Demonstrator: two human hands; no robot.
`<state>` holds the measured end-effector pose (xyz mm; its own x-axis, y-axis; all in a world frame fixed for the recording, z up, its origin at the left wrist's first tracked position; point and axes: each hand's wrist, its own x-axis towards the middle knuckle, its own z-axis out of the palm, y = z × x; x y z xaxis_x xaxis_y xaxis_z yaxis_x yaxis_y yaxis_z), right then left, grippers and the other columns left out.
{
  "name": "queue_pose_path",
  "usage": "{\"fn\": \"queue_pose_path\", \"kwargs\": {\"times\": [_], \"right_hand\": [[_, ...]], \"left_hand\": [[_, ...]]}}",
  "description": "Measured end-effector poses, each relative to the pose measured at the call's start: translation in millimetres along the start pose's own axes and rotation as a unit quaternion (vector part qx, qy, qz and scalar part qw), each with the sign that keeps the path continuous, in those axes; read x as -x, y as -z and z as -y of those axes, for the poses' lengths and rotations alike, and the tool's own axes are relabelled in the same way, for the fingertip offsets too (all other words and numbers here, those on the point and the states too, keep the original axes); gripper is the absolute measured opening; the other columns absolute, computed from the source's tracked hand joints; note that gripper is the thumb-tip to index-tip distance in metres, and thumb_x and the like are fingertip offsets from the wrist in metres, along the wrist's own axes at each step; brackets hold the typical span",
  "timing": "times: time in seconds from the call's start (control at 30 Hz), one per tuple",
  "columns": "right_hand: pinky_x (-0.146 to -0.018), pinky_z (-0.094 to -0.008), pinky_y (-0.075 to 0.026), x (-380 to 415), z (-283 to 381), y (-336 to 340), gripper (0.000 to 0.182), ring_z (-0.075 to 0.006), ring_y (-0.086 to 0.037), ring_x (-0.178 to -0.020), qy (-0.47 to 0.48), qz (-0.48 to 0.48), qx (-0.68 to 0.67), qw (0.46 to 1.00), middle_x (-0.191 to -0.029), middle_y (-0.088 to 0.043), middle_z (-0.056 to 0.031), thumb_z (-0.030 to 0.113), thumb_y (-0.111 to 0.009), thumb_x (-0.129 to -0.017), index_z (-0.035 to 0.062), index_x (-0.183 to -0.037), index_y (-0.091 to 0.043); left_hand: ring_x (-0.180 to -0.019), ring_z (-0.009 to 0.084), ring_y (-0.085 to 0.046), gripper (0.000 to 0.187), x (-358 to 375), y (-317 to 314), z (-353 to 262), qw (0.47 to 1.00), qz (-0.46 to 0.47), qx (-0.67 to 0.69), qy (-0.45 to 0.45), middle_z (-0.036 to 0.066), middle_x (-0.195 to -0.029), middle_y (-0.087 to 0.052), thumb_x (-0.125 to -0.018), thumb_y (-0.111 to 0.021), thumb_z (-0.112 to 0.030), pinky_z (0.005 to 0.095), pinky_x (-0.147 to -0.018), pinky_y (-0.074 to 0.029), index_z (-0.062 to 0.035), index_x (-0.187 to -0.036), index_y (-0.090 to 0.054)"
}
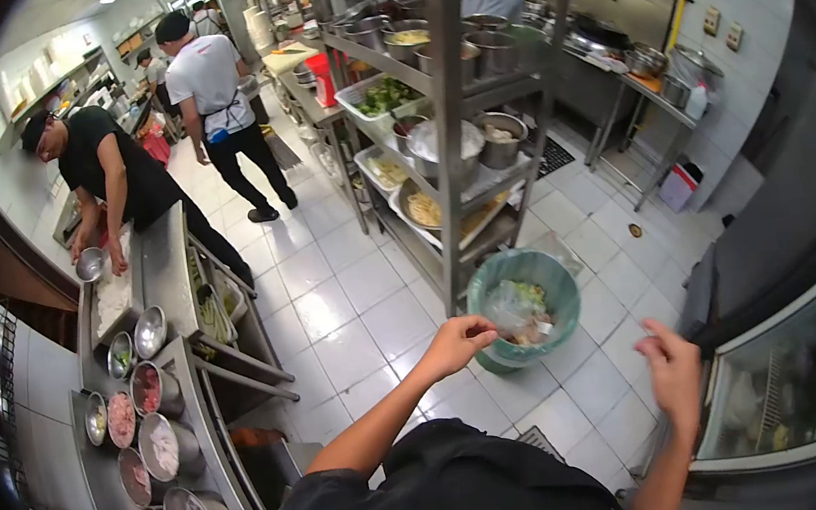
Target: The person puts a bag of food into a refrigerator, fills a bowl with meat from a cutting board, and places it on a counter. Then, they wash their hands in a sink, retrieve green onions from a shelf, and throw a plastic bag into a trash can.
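My left hand point(461, 346) is closed, thumb and fingertips pinched together, over the near left rim of a green round bin point(573, 287). Whether something small is between those fingertips I cannot make out. Inside the bin lie clear plastic point(512, 305) and food scraps. Out to the right, my right hand point(670, 366) is raised with its fingers loosely bent and apart, slightly blurred, and nothing shows in it. It is apart from the bin and near a glass-fronted fridge point(795, 382).
A metal rack point(451, 149) with pots and food trays stands behind the bin. On the left, a steel counter point(207, 419) bears several metal containers point(161, 446) of food. One person in black point(116, 167) handles a metal bowl point(91, 264); another in white point(206, 87) stands beyond.
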<state>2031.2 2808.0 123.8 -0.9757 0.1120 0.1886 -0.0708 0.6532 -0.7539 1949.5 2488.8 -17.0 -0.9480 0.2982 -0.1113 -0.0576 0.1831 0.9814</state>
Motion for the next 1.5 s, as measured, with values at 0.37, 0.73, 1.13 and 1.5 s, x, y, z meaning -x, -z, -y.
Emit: {"fn": "queue_pose_path", "kwargs": {"times": [0.37,0.73,1.13,1.5], "right_hand": [[-0.075,-0.0334,-0.052,-105.0,-12.9,-229.6,0.029,-0.0262,-0.069,-0.079,0.034,0.263,0.019,0.964,-0.088,-0.070,-0.0183,0.001,-0.057,-0.081,0.0016,-0.109,-0.066],[-0.081,-0.0422,-0.049,-223.8,6.1,-403.3,0.029,-0.0374,-0.064,-0.085,0.105,0.374,0.032,0.921,-0.087,-0.067,-0.0208,0.009,-0.057,-0.077,0.0067,-0.103,-0.070],[-0.068,-0.0318,-0.048,-362.2,153.1,-578.0,0.035,-0.0183,-0.057,-0.069,0.189,0.521,-0.052,0.831,-0.076,-0.062,-0.0096,0.001,-0.063,-0.078,-0.0007,-0.112,-0.066],[-0.064,-0.0322,-0.051,-257.0,178.3,-692.7,0.032,-0.0188,-0.063,-0.063,0.247,0.574,0.025,0.780,-0.069,-0.067,-0.0161,0.000,-0.064,-0.073,-0.0020,-0.104,-0.069]], "left_hand": [[-0.073,0.0090,-0.056,0.018,12.7,167.3,-23.6,0.968,-0.250,0.029,0.020,0.002,-0.077,-0.064,-0.089,-0.065,-0.015,0.0245,-0.069,-0.046,0.0013,-0.094,-0.069],[-0.069,0.0057,-0.055,0.018,-83.8,362.6,-76.9,0.909,-0.408,-0.065,-0.052,0.000,-0.075,-0.064,-0.084,-0.071,-0.012,0.0206,-0.063,-0.045,0.0017,-0.095,-0.068],[-0.077,0.0118,-0.061,0.016,126.7,470.8,-83.3,0.656,-0.711,-0.251,0.027,0.007,-0.083,-0.065,-0.083,-0.068,-0.012,0.0271,-0.069,-0.048,0.0003,-0.093,-0.069],[-0.083,0.0228,-0.069,0.021,598.5,478.1,-246.2,0.185,-0.776,-0.476,0.369,0.012,-0.087,-0.072,-0.079,-0.067,-0.019,0.0332,-0.077,-0.053,-0.0060,-0.094,-0.073]]}}
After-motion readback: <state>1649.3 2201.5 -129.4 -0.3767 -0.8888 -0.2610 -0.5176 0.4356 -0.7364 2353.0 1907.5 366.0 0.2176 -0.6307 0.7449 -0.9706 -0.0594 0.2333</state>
